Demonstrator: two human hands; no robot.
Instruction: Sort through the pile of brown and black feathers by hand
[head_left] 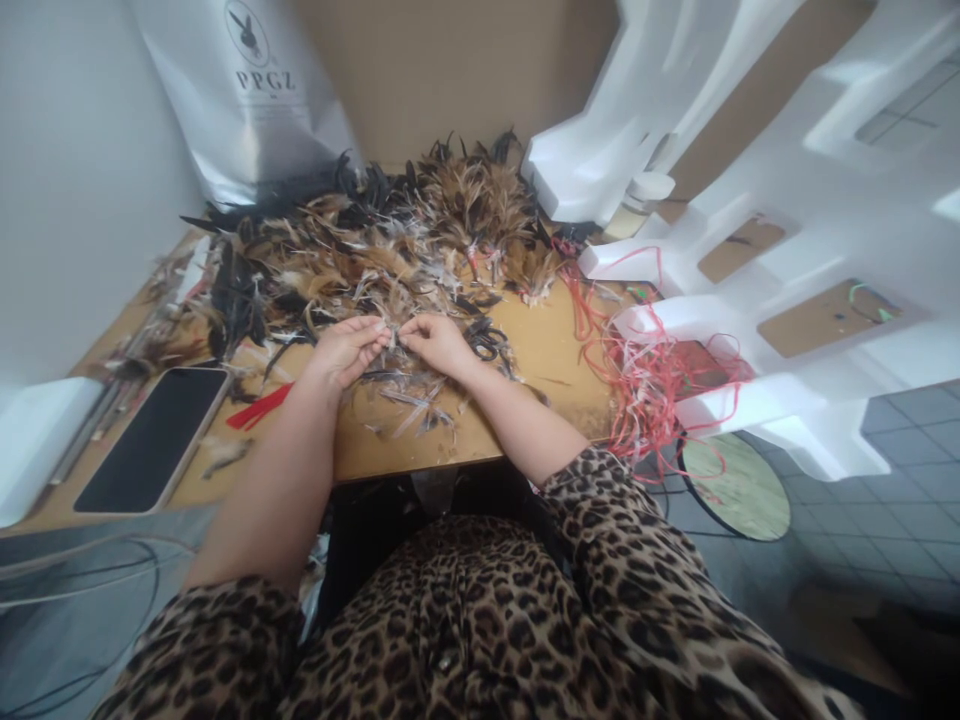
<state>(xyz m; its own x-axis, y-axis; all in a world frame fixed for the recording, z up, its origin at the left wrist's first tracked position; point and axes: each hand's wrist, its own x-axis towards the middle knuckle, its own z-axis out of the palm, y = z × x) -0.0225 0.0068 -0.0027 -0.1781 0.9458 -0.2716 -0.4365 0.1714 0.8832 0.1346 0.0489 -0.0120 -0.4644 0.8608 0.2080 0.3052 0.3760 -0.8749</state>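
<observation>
Both hands meet over the wooden table (pixel 555 350), in front of a wide heap of brown and black feathers (pixel 337 250). My left hand (pixel 349 350) pinches the pale quill end of a feather (pixel 394 312) between thumb and fingers. Close beside it, my right hand (pixel 435 342) is closed in a pinch at the same feather. Its fingertips partly hide what they grip. Below the hands lie loose feather scraps (pixel 420 400) and white fluff. A red strip (pixel 259 408) lies by my left forearm.
A phone (pixel 154 440) lies at the left, near a white box (pixel 45 450). Tangled red string (pixel 652 390) spills over the right edge beside white foam pieces (pixel 825 220). A jar (pixel 637 205) and a printed white bag (pixel 247 110) stand at the back.
</observation>
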